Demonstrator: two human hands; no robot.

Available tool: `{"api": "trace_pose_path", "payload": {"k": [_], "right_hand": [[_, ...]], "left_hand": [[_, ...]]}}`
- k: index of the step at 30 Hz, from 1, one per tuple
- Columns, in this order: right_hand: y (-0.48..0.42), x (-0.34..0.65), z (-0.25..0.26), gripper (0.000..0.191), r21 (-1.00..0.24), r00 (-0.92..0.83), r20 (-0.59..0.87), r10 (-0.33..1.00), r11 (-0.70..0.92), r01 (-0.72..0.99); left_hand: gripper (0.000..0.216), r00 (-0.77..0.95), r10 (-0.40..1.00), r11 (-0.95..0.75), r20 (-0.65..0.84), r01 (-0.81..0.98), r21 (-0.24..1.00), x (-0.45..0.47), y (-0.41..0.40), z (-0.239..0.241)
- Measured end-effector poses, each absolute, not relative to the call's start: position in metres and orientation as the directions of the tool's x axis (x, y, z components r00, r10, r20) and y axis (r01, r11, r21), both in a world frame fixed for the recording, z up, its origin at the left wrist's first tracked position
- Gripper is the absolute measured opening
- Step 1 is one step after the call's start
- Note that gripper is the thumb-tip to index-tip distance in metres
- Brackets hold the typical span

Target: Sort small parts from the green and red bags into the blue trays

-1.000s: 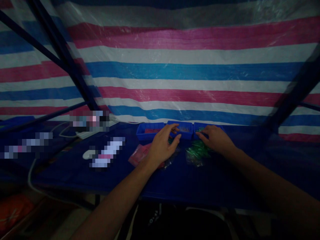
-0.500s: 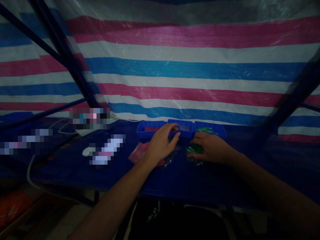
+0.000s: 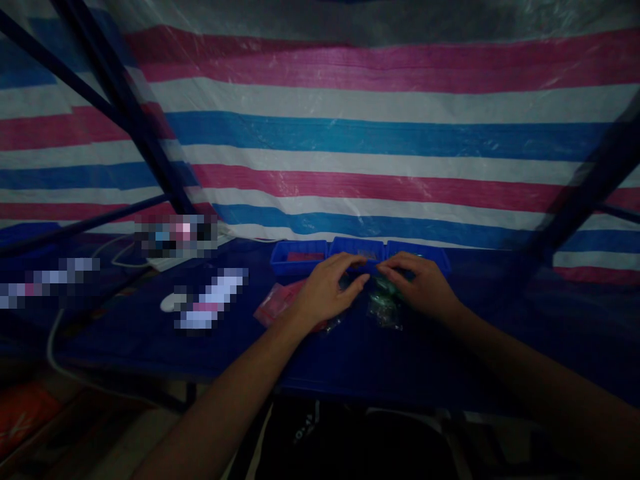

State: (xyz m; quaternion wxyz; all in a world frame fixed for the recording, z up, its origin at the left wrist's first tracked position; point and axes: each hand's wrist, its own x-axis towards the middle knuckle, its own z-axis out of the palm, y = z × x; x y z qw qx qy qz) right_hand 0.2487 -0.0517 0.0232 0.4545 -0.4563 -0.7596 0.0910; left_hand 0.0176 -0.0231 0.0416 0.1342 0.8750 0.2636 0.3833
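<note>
My left hand [image 3: 327,287] hovers over the table with thumb and fingers apart, holding nothing visible. It partly covers a clear bag of pink pieces [image 3: 280,301]. My right hand [image 3: 420,281] is closed in a pinch, its fingertips pointing toward the left hand; whatever they grip is too dark and small to tell. Just below those fingertips lies a clear plastic bag with green contents [image 3: 385,303]. Behind the hands stand three blue trays in a row: the left tray [image 3: 283,268] has pink pieces, the middle tray [image 3: 345,245] small pale pieces, and the right tray [image 3: 440,259] is partly hidden.
A white round object [image 3: 173,303] and a blurred-out item [image 3: 213,300] lie to the left on the blue table [image 3: 320,370]. Farther back is a white power strip [image 3: 163,261] with cables. Dark metal posts and a striped tarp [image 3: 380,140] close off the back.
My right hand has lifted off the green bag and moved slightly up and left, its fingers now pinched together near the left hand. The left hand has shifted slightly right.
</note>
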Motion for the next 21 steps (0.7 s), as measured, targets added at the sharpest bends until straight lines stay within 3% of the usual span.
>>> {"api": "trace_pose_path", "payload": {"k": [3, 6, 14, 21], "right_hand": [[-0.053, 0.244, 0.023, 0.024, -0.769, -0.001, 0.533, 0.846, 0.485, 0.417], [-0.055, 0.237, 0.021, 0.026, -0.872, 0.051, 0.44, 0.896, 0.413, 0.263], [-0.054, 0.227, 0.012, 0.035, -0.955, -0.021, 0.297, 0.955, 0.297, 0.003], [-0.052, 0.23, 0.013, 0.033, -0.948, 0.028, 0.316, 0.948, 0.315, 0.044]], "left_hand": [[0.038, 0.577, 0.574, -0.816, 0.581, 0.34, 0.468, 0.02, -0.025, 0.041], [0.028, 0.579, 0.622, -0.776, 0.527, 0.366, 0.514, 0.02, -0.023, 0.041], [0.017, 0.559, 0.681, -0.716, 0.473, 0.374, 0.59, 0.018, -0.025, 0.045], [0.025, 0.551, 0.694, -0.701, 0.464, 0.368, 0.611, 0.02, -0.024, 0.041]]}}
